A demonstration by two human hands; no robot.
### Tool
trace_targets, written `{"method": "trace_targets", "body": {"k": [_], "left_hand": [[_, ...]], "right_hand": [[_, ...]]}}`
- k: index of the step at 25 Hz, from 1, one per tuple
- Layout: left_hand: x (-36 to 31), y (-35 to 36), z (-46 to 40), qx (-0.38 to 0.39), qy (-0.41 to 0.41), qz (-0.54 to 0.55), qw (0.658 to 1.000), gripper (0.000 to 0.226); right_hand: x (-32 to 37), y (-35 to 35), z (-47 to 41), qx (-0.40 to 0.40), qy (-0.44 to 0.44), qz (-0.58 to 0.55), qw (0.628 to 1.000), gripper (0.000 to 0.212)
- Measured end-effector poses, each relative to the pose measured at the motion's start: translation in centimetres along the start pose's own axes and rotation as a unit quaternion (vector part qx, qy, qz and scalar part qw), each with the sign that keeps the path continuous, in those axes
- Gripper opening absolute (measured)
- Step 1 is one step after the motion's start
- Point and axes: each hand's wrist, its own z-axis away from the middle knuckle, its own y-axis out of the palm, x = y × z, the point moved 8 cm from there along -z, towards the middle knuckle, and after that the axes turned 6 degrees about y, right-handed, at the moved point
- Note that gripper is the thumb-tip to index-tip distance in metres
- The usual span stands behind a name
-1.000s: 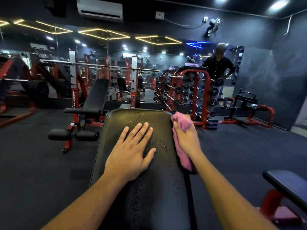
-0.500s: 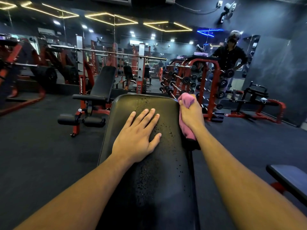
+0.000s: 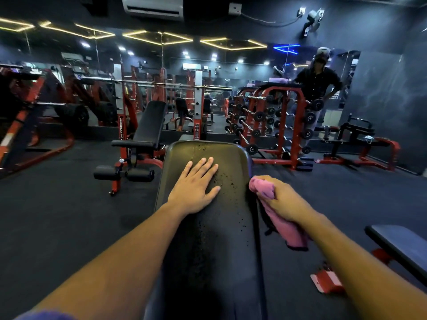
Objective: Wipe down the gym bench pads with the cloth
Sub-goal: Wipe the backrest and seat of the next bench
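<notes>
A long black bench pad (image 3: pixel 233 222) runs away from me in the middle of the view, speckled with small droplets or specks along its centre and right half. My left hand (image 3: pixel 194 185) lies flat on the pad's upper part, fingers straight and together. My right hand (image 3: pixel 280 199) grips a pink cloth (image 3: pixel 284 227) against the pad's right side edge, at about the height of my left hand. The cloth's free end hangs down below the hand.
A second dark pad (image 3: pixel 402 245) on a red frame stands at the lower right. Another incline bench (image 3: pixel 147 125) is ahead on the left, a red dumbbell rack (image 3: pixel 277 125) ahead on the right with a person (image 3: pixel 318 86) behind it. Dark floor (image 3: pixel 69 215) surrounds the bench.
My right hand with the cloth has slid from near the pad's top right corner down along its right side edge. My left hand has stayed flat on the pad.
</notes>
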Motion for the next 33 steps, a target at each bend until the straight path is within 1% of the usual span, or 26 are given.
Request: {"method": "trace_targets", "body": {"k": [2,4,5,7,9,11,12,14,15,16,18,20,22,24,26,28,30,32,33], "left_hand": [[0.7,-0.5,1.9,0.0,-0.001,0.03,1.0,0.086],[1.1,-0.2,4.8,-0.039,0.01,-0.022,0.999,0.078],[1.2,0.2,6.1,-0.054,0.009,-0.05,0.997,0.073],[1.5,0.9,6.9,-0.07,0.0,-0.068,0.995,0.067],[1.2,0.9,6.6,-0.072,0.004,-0.071,0.995,0.066],[1.3,0.8,6.6,-0.086,0.014,-0.079,0.993,0.065],[1.5,0.8,6.6,-0.092,0.014,-0.075,0.993,0.064],[2.0,1.1,6.8,-0.106,0.011,-0.065,0.992,0.062],[2.0,1.2,6.8,-0.112,0.014,-0.061,0.992,0.062],[1.8,1.2,6.8,-0.117,0.018,-0.058,0.991,0.061],[1.9,1.0,6.9,-0.128,0.021,-0.052,0.99,0.06],[2.1,1.1,6.8,-0.134,0.019,-0.045,0.99,0.059],[2.1,1.1,7.0,-0.133,0.019,-0.047,0.99,0.058],[2.1,0.9,7.0,-0.138,0.017,-0.045,0.989,0.058],[2.0,1.0,6.9,-0.141,0.018,-0.043,0.989,0.058],[2.0,0.9,6.9,-0.146,0.014,-0.046,0.988,0.058],[2.0,0.9,6.8,-0.143,0.013,-0.046,0.989,0.059],[2.0,0.9,7.0,-0.142,0.01,-0.049,0.989,0.059],[1.9,1.0,6.9,-0.141,0.011,-0.049,0.989,0.059]], "right_hand": [[-0.2,-3.1,-0.3,-0.03,0.009,0.018,0.999,0.03],[-1.2,-4.8,-2.5,-0.058,0.031,0.029,0.997,0.037],[-1.2,-4.5,-4.1,-0.058,0.039,0.053,0.996,0.043],[-1.0,-3.2,-8.1,-0.055,0.055,0.09,0.993,0.05],[0.1,-2.1,-12.1,-0.042,0.052,0.099,0.993,0.048],[1.8,-0.9,-16.1,-0.012,0.028,0.132,0.991,0.036],[2.7,-0.1,-17.9,0.008,0.014,0.157,0.988,0.036],[4.8,1.8,-21.4,0.03,-0.014,0.196,0.98,0.054],[6.9,3.1,-22.5,0.035,-0.046,0.209,0.976,0.057],[9.4,4.6,-23.2,0.042,-0.082,0.22,0.971,0.05],[14.7,7.4,-23.7,0.058,-0.148,0.235,0.959,0.031],[17.0,8.3,-23.7,0.079,-0.192,0.236,0.949,0.029],[14.9,6.9,-23.4,0.078,-0.197,0.201,0.956,0.031],[10.0,4.3,-22.8,0.056,-0.153,0.196,0.967,0.034],[5.3,1.2,-20.7,0.036,-0.113,0.18,0.977,0.032],[2.9,-0.5,-19.0,0.035,-0.082,0.173,0.981,0.027],[3.3,-0.5,-19.5,0.021,-0.092,0.204,0.974,0.028],[6.3,1.5,-21.2,0.029,-0.126,0.224,0.966,0.035],[8.2,2.7,-22.1,0.028,-0.129,0.239,0.962,0.033]]}}
